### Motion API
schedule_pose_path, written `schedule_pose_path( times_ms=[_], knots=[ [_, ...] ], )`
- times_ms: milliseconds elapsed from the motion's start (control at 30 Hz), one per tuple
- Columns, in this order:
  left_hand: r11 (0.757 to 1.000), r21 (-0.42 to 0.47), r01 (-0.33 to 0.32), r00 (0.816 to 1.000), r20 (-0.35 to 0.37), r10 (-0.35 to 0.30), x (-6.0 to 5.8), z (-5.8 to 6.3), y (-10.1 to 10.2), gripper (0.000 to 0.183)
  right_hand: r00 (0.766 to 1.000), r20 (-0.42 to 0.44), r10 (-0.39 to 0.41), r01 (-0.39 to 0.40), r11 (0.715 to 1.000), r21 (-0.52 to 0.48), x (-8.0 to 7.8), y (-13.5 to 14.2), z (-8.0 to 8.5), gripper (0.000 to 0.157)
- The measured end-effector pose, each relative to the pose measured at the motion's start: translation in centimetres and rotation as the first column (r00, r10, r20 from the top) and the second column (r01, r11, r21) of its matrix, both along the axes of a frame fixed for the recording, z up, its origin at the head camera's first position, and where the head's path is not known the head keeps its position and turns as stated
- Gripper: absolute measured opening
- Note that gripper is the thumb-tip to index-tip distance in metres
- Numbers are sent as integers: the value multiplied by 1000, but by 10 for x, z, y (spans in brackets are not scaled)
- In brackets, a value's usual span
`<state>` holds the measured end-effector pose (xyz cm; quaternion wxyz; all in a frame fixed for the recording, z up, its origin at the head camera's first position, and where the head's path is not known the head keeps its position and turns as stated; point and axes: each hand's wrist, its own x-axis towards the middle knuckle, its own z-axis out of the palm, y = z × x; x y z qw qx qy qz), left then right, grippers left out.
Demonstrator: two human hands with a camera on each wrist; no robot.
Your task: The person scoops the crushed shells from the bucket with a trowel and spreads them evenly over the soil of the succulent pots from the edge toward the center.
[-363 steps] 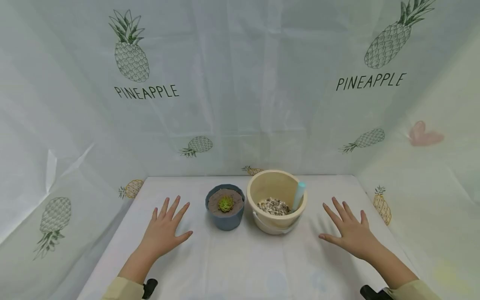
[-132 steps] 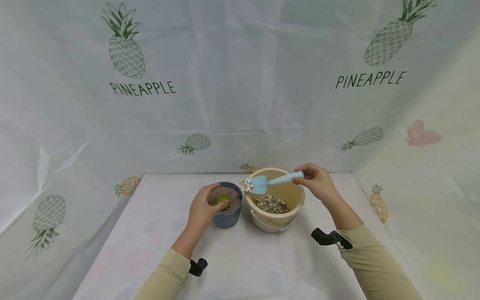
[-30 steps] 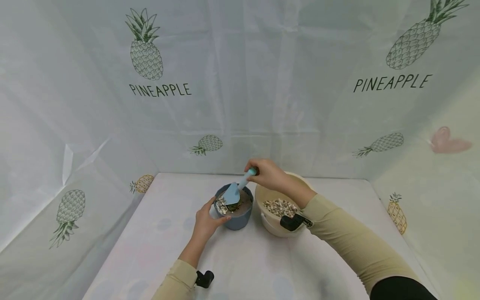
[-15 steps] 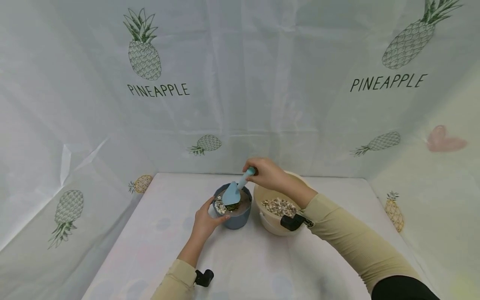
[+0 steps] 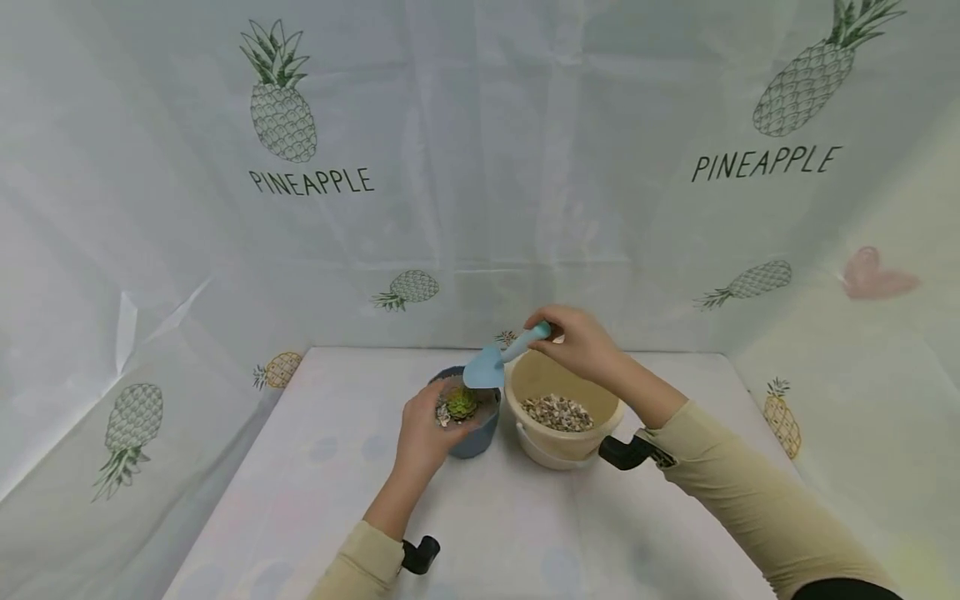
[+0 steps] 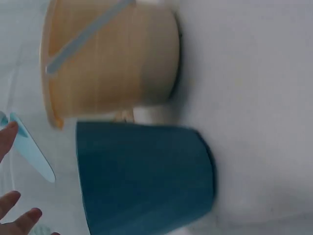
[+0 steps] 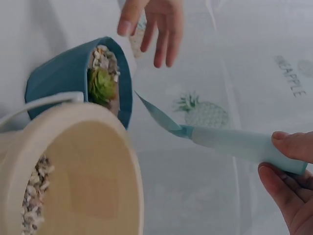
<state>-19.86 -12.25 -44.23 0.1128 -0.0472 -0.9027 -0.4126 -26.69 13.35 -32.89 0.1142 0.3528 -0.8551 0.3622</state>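
Note:
My right hand [image 5: 577, 337] pinches the pale blue handle of a small garden trowel [image 5: 486, 368]. Its blade is over the far right rim of a blue flower pot [image 5: 474, 442], and no gravel shows on it. A green succulent [image 7: 101, 87] grows in the pot's soil, with pale gravel [image 7: 105, 59] along one side of it. My left hand [image 5: 422, 432] hovers above the pot's near left side, its fingers spread and apart from the rim in the right wrist view. Beside the pot on the right stands a cream bucket [image 5: 558, 451] with gravel [image 5: 557, 412] in it.
The white table [image 5: 360, 500] carries the pot and the bucket side by side near its back edge. A pineapple-print curtain [image 5: 480, 208] hangs behind and on both sides. The bucket's handle [image 6: 88, 36] hangs down its side.
Over the last second the trowel has lifted away from the succulent, up and right toward the bucket. My left hand has let go of the pot's rim and moved above it. Gravel now lies beside the succulent.

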Motion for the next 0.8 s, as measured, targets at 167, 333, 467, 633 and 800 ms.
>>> schedule_pose_path(
  times_ms=[167,333,467,633,800],
  knots=[
    [996,-49,75,997,-6,-75,3,1,26,78,997,-15,-72,72,997,-9,11,35,3,20],
    [994,-26,109,994,-4,-109,5,-1,44,77,990,27,-140,140,990,-5,19,63,0,20],
    [992,-16,128,992,1,-128,4,-5,54,76,983,29,-180,180,984,16,23,77,-7,20],
    [990,-22,138,990,11,-138,0,-13,66,77,966,30,-255,252,963,92,25,86,-23,18],
    [990,-40,135,991,7,-134,-4,-21,74,76,940,32,-339,330,930,159,27,87,-41,17]
  ],
)
